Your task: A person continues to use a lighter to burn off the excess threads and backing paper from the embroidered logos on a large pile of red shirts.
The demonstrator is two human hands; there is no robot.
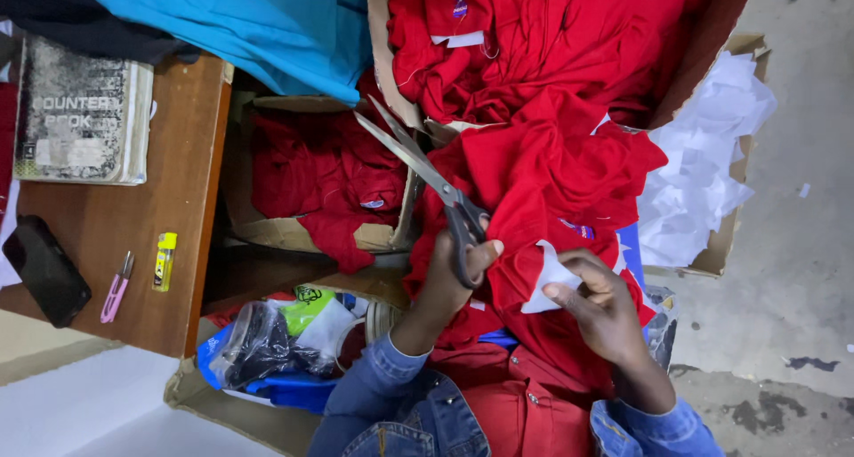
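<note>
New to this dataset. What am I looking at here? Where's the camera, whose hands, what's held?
There is one picture, from a camera worn on a person's head, looking down at their own two bare hands; there is no robot. The left hand holds a pair of scissors, blades open and pointing away from the person. The right hand pinches a small white tag on a red garment in the lap. Beyond it are cardboard boxes of more red clothing, and a box of white paper scraps. On the wooden table lie a notebook, a dark phone, a pink thread snipper and a yellow lighter.
</note>
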